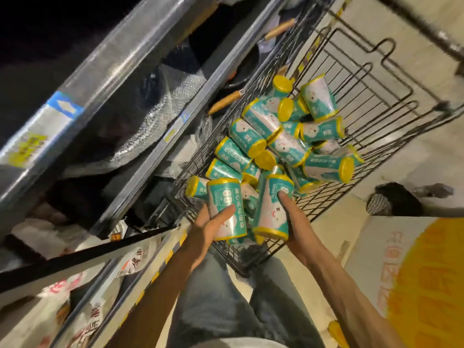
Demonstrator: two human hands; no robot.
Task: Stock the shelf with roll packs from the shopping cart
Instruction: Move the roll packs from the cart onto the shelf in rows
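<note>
A: Where are the packs?

B: Loose teal cylindrical roll packs with yellow ends (288,136) are heaped in the black wire shopping cart (371,101), their long axes pointing every way.

A: And the hands?

B: The left hand (211,227) has its fingers curled round one teal pack (226,204), standing roughly upright, long axis running up the view. The right hand (296,222) wraps another pack (273,209), upright too, tilted slightly right at its top.

A: The shelf?

B: The grey metal shelf (155,136) stands just left of the cart
</note>
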